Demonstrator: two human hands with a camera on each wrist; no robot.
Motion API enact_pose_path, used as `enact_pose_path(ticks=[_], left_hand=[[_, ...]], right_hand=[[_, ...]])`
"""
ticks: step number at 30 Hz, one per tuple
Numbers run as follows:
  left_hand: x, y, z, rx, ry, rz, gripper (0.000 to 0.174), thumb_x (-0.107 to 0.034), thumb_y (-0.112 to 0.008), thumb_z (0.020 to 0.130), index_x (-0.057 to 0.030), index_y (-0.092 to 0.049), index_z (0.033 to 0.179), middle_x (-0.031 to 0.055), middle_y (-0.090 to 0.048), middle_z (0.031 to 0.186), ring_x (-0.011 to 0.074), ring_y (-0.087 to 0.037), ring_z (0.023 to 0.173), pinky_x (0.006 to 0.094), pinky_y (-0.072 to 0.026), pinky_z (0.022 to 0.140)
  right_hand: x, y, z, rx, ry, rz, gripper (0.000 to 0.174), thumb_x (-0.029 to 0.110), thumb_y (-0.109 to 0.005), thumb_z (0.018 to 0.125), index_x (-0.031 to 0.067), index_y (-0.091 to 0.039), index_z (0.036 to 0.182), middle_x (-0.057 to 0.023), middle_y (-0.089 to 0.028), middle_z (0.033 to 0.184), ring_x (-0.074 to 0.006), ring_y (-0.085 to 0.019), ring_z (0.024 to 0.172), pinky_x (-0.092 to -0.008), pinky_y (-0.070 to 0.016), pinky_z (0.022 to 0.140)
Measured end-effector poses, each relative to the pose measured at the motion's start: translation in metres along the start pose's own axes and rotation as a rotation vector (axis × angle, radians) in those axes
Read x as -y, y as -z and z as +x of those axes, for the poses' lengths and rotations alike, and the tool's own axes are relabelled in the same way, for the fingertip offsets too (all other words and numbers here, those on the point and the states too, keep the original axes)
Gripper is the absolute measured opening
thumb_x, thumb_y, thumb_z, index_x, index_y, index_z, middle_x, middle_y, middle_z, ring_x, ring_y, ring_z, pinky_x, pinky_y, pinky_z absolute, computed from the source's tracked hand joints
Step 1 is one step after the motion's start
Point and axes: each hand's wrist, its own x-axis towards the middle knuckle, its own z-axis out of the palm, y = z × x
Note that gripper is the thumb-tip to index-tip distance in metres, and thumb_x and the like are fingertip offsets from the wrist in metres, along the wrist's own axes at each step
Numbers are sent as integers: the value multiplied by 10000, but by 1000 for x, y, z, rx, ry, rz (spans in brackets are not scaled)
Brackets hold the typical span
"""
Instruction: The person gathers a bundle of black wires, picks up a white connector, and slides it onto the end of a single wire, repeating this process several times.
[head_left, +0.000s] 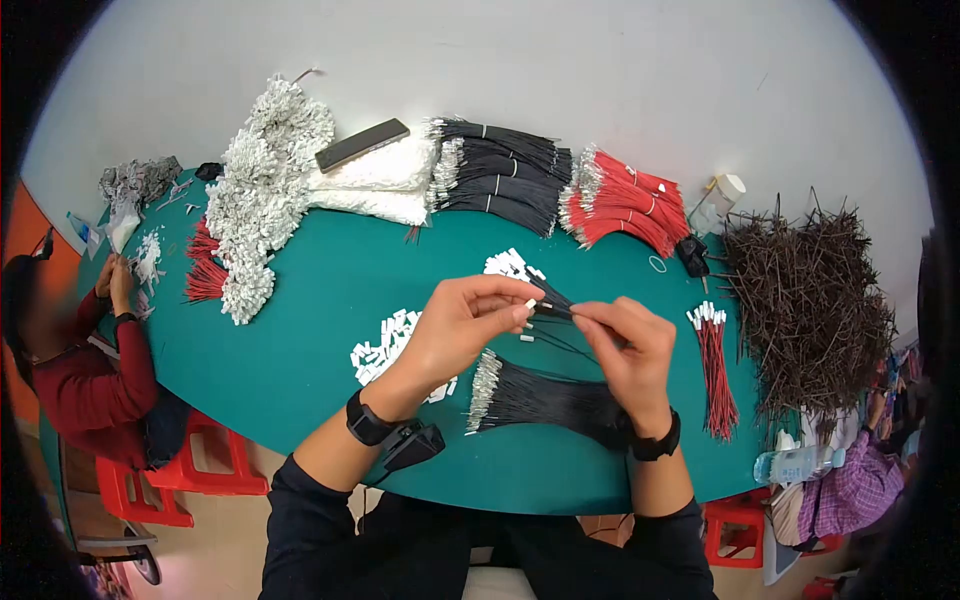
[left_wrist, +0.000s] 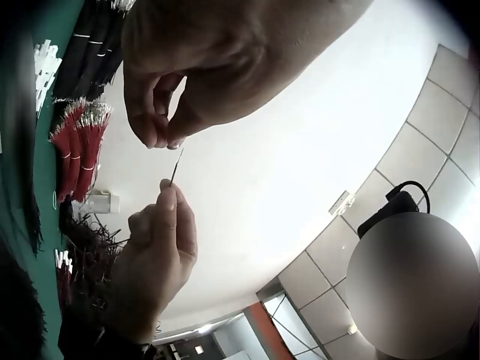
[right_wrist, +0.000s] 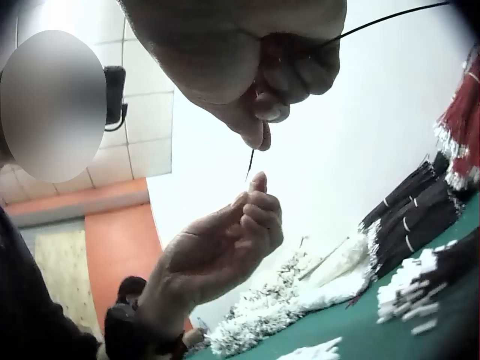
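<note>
The left hand [head_left: 455,330] pinches a small white connector [head_left: 531,304] between thumb and finger. Facing it, the right hand [head_left: 632,355] pinches a thin black wire [right_wrist: 390,16] near its end; the bare tip sticks out toward the left fingers, apart from them in the right wrist view. Below the hands lies a bundle of black wires [head_left: 550,400] with pale ends. White connectors lie in a loose pile [head_left: 385,350] beside the left hand, and more sit behind the hands [head_left: 508,265], next to some black wires.
Banded black bundles [head_left: 505,180], red bundles [head_left: 635,205] and a white heap [head_left: 265,170] line the back of the green table [head_left: 300,350]. At right are red wires [head_left: 716,375], a dark tangled pile [head_left: 810,310] and a bottle [head_left: 800,464]. Another person [head_left: 95,390] sits at left.
</note>
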Motion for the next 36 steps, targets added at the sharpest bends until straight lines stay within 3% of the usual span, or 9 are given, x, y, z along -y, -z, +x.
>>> enact_pose_path(ticks=[1,4,9,14,20,33,36], left_hand=[[0,-1,1,-9,-7,12,239,-38,-698,964,5,-726,1197,58,-735,1131,108,-668,962,260,-541,858],[1,-2,-5,-3,-14,31,248,-35,-686,971,2,-726,1212,58,-725,1124,103,-657,951,257,-535,846],[23,-6,-25,-32,18,50,253,-30,-663,984,-3,-728,1227,35,-678,1037,84,-611,878,244,-503,781],[28,-9,-34,-92,-83,210,247,-35,-659,989,-7,-734,1223,12,-618,968,71,-556,810,234,-467,732],[31,-8,-36,-65,-19,141,239,-36,-668,984,-2,-739,1210,16,-627,998,73,-570,823,227,-476,734],[40,-7,-35,-49,23,19,245,4,-666,975,-3,-741,1208,27,-634,1019,43,-556,814,188,-450,706],[39,-7,-35,-50,24,24,240,3,-674,973,-1,-743,1202,30,-640,1020,45,-567,828,189,-460,717]], right_hand=[[2,0,-1,0,7,-2,145,-34,-786,812,4,-769,951,-11,-530,652,-81,-452,563,-249,-322,515],[13,0,-20,-51,-229,77,153,-33,-798,804,0,-771,951,-2,-518,651,-82,-420,558,-258,-284,508],[9,-13,-46,-85,-252,113,147,-40,-806,796,-9,-766,934,7,-514,654,-75,-418,570,-257,-269,507],[6,-11,-46,-55,-188,21,150,-45,-820,769,1,-766,901,-4,-539,656,-99,-447,594,-266,-309,549],[9,-17,-46,-60,-132,-29,153,-48,-823,737,24,-758,855,-17,-588,670,-149,-502,636,-305,-366,635],[11,-17,-45,-43,-113,-114,153,-21,-825,726,47,-754,844,-6,-603,682,-161,-536,663,-327,-363,691],[9,-17,-46,-35,-107,-121,191,0,-842,720,91,-762,868,7,-621,705,-181,-560,698,-334,-372,697]])
